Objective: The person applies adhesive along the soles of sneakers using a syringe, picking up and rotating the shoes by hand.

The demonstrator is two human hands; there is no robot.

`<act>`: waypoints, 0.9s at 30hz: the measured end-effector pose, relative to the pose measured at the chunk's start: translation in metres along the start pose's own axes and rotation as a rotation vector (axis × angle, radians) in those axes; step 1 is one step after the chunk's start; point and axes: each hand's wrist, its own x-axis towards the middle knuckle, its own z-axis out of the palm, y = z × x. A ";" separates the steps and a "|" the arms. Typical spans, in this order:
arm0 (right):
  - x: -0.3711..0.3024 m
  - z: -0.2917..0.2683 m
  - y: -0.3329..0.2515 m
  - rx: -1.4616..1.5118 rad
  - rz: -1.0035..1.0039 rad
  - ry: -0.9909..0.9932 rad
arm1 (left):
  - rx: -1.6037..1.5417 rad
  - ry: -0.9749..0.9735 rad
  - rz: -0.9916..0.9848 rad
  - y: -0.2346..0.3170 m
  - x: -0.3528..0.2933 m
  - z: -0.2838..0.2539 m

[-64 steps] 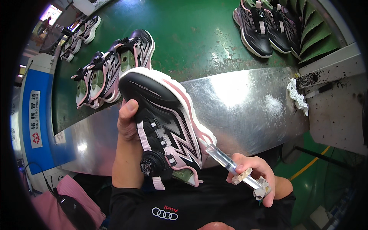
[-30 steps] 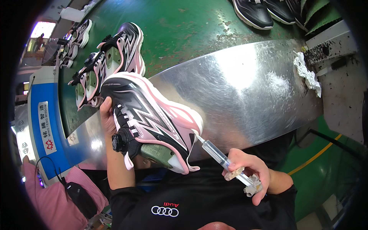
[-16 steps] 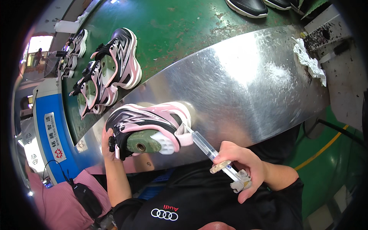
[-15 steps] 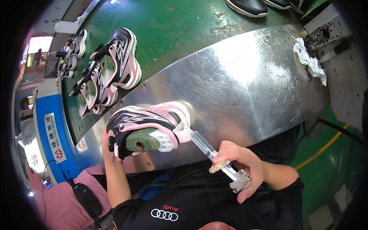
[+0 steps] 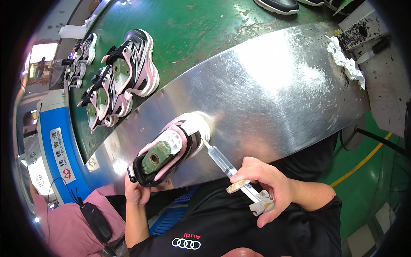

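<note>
A black, white and pink sneaker (image 5: 182,139) with a green shoe last (image 5: 157,158) inside rests on the metal plate. My left hand (image 5: 136,191) grips its near left end, next to the black dial; the fingers are partly hidden behind the shoe. In my right hand (image 5: 272,182) is a clear syringe (image 5: 221,161), with fingers wrapped round its flange and plunger. Its thin tip touches or nearly touches the sneaker's side, close to the sole at the right. Greyish wrapping covers the plunger end.
Shiny sheet metal (image 5: 265,115) spans the bench in front of me. Beyond it, several similar sneakers (image 5: 135,64) stand on the worn green surface (image 5: 188,38). Crumpled white cloth (image 5: 346,62) lies at the right edge. A person in a pink top (image 5: 68,218) is at lower left.
The sneaker has turned in my left hand, so its opening faces up more. My right hand and the syringe have shifted slightly left, with the tip now at the shoe's side.
</note>
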 end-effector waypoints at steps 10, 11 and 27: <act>-0.001 0.008 -0.008 -0.064 0.008 0.010 | -0.121 -0.075 -0.094 -0.017 -0.027 0.006; -0.001 0.009 -0.008 -0.071 0.010 0.006 | -0.135 -0.114 -0.101 -0.019 -0.028 0.009; 0.004 0.024 -0.063 0.034 0.234 -0.024 | -0.456 -0.451 -0.401 -0.059 -0.045 0.065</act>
